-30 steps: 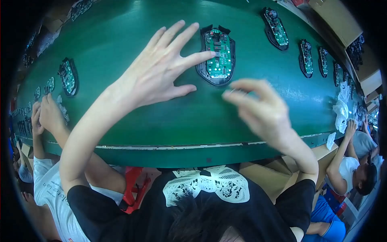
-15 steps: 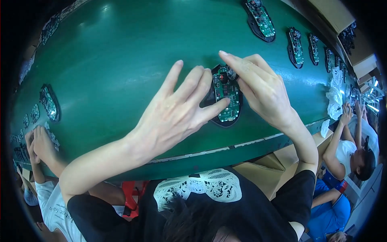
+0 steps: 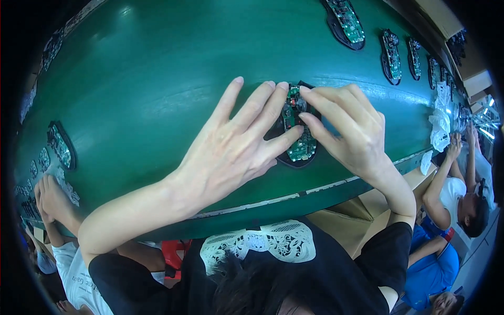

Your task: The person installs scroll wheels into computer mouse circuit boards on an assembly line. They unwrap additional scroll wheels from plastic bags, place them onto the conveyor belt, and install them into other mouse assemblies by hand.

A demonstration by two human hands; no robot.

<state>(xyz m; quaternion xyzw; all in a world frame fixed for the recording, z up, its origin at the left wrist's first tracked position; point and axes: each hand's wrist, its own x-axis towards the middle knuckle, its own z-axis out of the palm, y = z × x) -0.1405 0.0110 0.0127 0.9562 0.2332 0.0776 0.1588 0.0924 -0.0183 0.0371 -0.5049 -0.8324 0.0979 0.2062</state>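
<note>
A green circuit board (image 3: 302, 152) lies in an elongated black plastic housing (image 3: 310, 164) on the table in front of me. My left hand (image 3: 231, 136) rests over its left side, fingers spread apart, with the thumb touching the board's middle and the index fingertip at the upper left edge. From the right, my right hand (image 3: 352, 126) reaches in with thumb and index finger bent around a small dark part (image 3: 301, 104) on the board's upper half. The fingers partly cover this part, so its exact kind cannot be made out.
More boards in black housings stand at the upper right (image 3: 346, 23) and far left (image 3: 62, 146) of the green table (image 3: 157, 63). White plastic bags (image 3: 440, 126) lie at the right edge. Cardboard boxes (image 3: 341, 223) stand below. Co-workers sit on both sides; one's hand (image 3: 52, 197) is at left.
My right thumb has moved down and inward over the board, and the hand has turned slightly. My left hand stays almost in place, with its thumb still on the board.
</note>
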